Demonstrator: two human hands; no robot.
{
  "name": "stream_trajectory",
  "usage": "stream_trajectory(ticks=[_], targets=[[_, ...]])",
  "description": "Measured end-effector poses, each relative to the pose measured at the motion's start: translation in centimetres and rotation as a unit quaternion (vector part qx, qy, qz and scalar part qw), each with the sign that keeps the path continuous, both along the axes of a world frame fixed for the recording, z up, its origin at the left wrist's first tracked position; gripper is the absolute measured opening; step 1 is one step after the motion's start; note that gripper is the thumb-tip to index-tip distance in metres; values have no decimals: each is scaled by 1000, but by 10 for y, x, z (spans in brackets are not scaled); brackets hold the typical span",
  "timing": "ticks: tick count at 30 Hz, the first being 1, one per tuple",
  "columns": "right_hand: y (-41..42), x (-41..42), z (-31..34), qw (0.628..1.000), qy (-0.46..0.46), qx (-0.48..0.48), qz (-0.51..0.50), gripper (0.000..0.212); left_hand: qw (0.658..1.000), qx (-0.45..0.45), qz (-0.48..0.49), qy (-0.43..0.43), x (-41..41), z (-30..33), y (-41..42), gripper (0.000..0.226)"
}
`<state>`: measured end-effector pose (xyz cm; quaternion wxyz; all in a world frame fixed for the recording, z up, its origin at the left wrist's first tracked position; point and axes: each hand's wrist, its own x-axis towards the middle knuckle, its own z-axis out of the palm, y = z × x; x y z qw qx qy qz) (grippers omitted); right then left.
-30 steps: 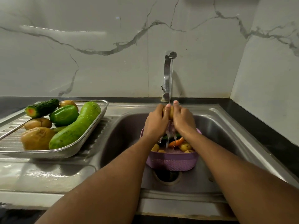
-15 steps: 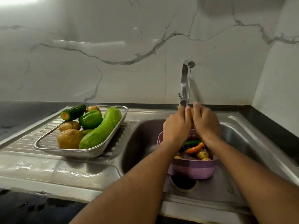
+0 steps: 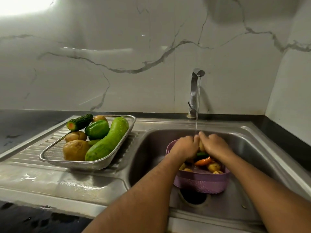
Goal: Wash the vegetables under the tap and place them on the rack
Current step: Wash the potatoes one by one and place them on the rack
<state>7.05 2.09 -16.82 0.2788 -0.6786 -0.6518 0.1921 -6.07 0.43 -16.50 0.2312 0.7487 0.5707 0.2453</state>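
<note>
Two hands, left hand (image 3: pixel 184 145) and right hand (image 3: pixel 214 145), cup and grip one potato (image 3: pixel 201 146) between them under the tap (image 3: pixel 195 91) stream so water hits it over the purple basket (image 3: pixel 200 184) of unwashed veg in the sink (image 3: pixel 249 165), while washed veg drain in the rack (image 3: pixel 104 163) on the counter drainboard (image 3: pixel 33 175).

We hold a potato (image 3: pixel 201 146) between our left hand (image 3: pixel 184 147) and right hand (image 3: pixel 214 145), under the water from the tap (image 3: pixel 195 91). Just below our grip sits the purple basket (image 3: pixel 200 183). Far left of it, the rack (image 3: pixel 101 164) carries washed vegetables.
</note>
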Motion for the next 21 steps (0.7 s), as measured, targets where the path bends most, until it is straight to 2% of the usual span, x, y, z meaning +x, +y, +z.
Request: stream_trajectory(ticks=[1,2,3,5,7,10,12,15,21], targets=[[2,5,-7,997,-56,-48,8,54,997,-60,-17,50,-4,-4,2,39],[4,10,-12,993,-97,-63,10,53,993,-97,-32,55,-5,-5,2,36],[5,12,-11,992,-109,-55,2,54,992,-111,-48,26,-6,-3,1,34],[5,13,-5,997,-73,-28,-28,57,995,-73,-75,-1,-3,5,-1,37],[7,12,-3,998,-51,-11,-31,61,996,-11,-75,35,-2,12,-3,38],[5,5,-3,999,22,-31,27,66,991,87,-33,100,-6,16,-3,34],[2,3,0,996,79,-20,43,69,990,98,-12,100,-7,20,-4,33],[-2,4,5,993,110,33,40,70,992,103,31,66,-10,31,-5,31],[-4,7,-4,990,116,17,74,62,988,119,93,42,-61,81,-1,57]])
